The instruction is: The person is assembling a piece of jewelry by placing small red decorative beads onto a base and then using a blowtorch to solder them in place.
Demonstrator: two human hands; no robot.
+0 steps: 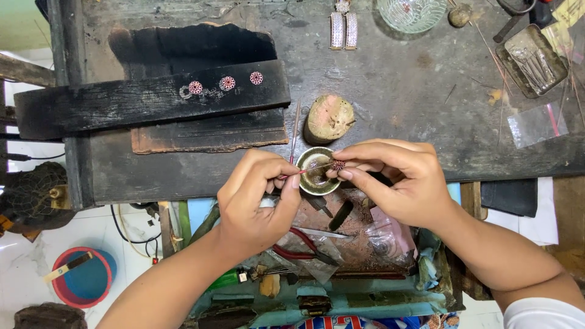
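Our left hand (259,198) pinches a thin stick (304,171). Our right hand (396,183) pinches a small red flower piece (338,165) over a little metal bowl (315,180) on the worktop (396,91). A tray (531,60) holds metal bits.

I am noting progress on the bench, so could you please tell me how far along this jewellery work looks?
Three round red-stone pieces already lie on the black block. In hand: the right hand pinches a fourth small red piece over a little metal bowl, while the left hand touches it with a thin red stick. Whether more remain, the picture does not show.
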